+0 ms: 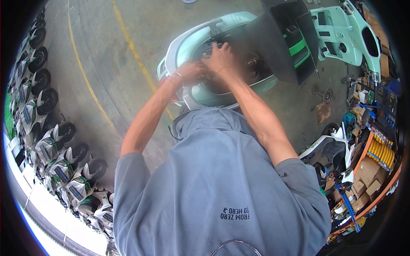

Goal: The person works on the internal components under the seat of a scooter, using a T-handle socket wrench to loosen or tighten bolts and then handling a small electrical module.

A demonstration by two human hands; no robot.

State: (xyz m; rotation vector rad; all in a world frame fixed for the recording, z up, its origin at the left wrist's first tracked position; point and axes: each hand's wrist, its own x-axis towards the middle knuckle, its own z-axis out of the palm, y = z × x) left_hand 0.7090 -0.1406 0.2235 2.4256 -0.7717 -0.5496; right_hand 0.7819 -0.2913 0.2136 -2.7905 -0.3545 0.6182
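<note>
In front of me is a mint-green scooter body (239,18) with grey trim, its middle open and showing a dark cavity (252,64) with parts inside. Both my hands are over the rear left of this cavity, close together. My left hand (190,71), with a band at the wrist, has its fingers bent and drawn together beside the right wrist. My right hand (220,59) reaches a little farther in, fingers curled down onto a small dark part at the cavity's edge. Haze blurs the area, and what the fingertips grip is hidden.
A black box-like piece (284,38) with green bands stands right of the cavity. Beyond it is a loose mint-green scooter panel (341,36). A row of parked scooters (42,94) lines the left. Shelving with cardboard boxes (368,173) and yellow coils (381,150) stands at right.
</note>
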